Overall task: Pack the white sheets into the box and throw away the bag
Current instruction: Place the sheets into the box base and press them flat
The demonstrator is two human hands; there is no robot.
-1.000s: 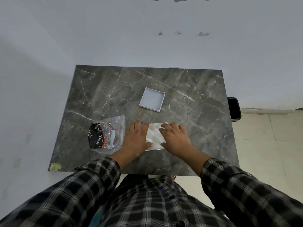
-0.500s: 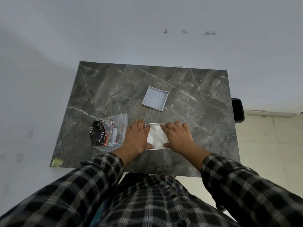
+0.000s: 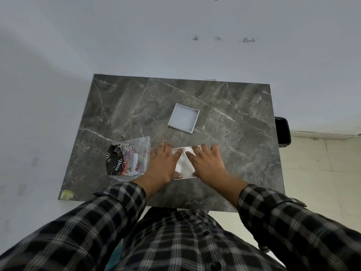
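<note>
The white sheets (image 3: 184, 163) lie inside a shallow white box (image 3: 185, 178) near the front middle of the table; only the box's thin rim shows around them. My left hand (image 3: 163, 165) lies flat over the left side of the sheets, fingers spread and thumb at the near edge. My right hand (image 3: 207, 163) lies flat over the right side in the same way. Neither hand grips anything. A clear plastic bag (image 3: 130, 159) with a black printed item and small red and white pieces inside rests just left of my left hand.
A square grey lid (image 3: 183, 117) lies open side up behind the box. The dark marble table (image 3: 244, 153) stands against a white wall. A black bin (image 3: 282, 132) sits on the floor past the right edge. Yellow tape (image 3: 67, 194) marks the front left corner.
Both hands have stayed on the sheets with only small finger shifts. The sheets lie flatter, and the box's rim shows around them.
</note>
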